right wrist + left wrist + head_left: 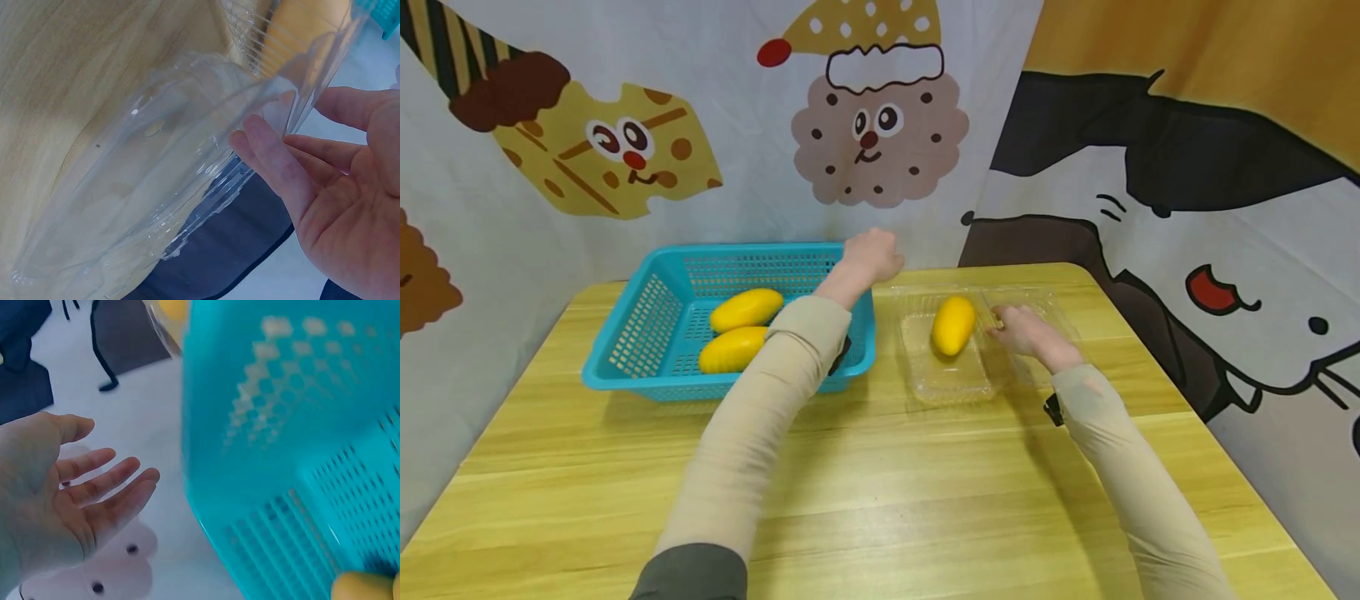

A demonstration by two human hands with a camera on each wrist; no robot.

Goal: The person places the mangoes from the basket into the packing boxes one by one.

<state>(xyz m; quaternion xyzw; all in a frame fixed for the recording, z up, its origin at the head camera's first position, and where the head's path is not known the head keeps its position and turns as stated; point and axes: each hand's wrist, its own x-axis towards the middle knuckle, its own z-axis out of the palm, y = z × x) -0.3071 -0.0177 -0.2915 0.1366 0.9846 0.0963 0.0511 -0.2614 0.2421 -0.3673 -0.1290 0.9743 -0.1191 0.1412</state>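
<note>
In the head view my left hand (872,255) hovers by the back right corner of the blue basket (658,385). The left wrist view shows this hand (81,494) with loosely bent fingers and nothing in them, apart from the basket wall (219,469). A yellow mango (953,325) lies in the clear plastic container (951,392) right of the basket. My right hand (1030,335) is at the seam between that container and its opened lid (1037,298). In the right wrist view the right hand (344,181) pinches the thin clear edge between thumb and fingers.
Two more mangoes, one farther back (747,309) and one nearer (732,350), lie in the basket, the nearer partly behind my left sleeve. The wooden table (880,500) ends against a printed curtain (730,75) at the back.
</note>
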